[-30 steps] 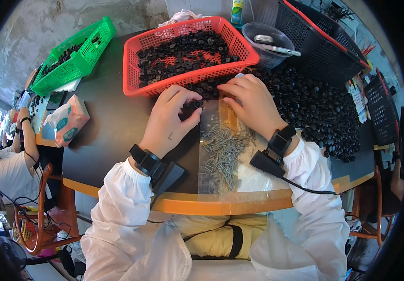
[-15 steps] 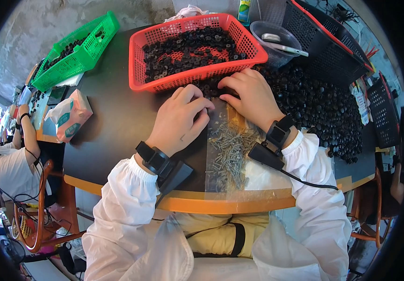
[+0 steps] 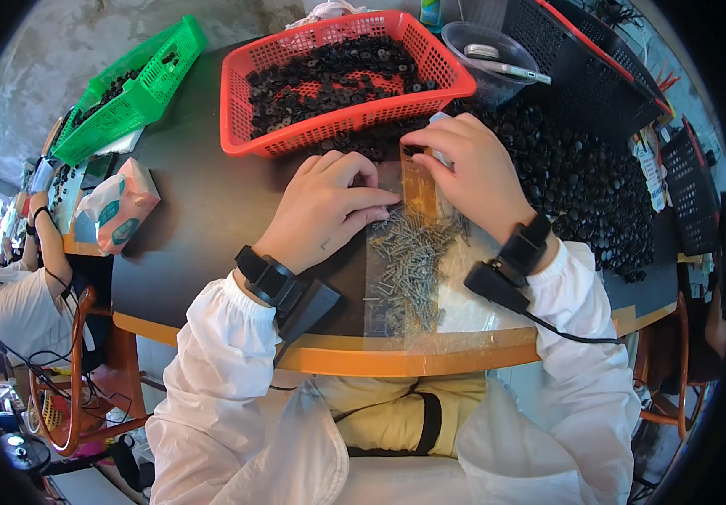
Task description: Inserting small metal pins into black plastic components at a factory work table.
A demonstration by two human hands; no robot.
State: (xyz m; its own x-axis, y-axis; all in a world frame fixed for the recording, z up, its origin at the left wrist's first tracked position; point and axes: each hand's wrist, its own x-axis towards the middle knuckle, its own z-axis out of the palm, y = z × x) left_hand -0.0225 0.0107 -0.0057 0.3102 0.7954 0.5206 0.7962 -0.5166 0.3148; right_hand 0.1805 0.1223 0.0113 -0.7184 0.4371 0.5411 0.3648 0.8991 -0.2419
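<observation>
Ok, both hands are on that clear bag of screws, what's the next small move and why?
Probably pinch the bag's open top apart: the left hand and right hand both rest at the top of the clear bag, the screws lie lower down, and black washers sit just beyond.

Left hand point(image 3: 325, 210) now flattened lower on the clear plastic bag point(image 3: 418, 278), fingertips on the screws point(image 3: 409, 261), no longer curled at the bag's top. Right hand point(image 3: 472, 168) shifted toward the upper middle of the frame, pinching the bag's top edge beside the red basket point(image 3: 237, 126).
</observation>
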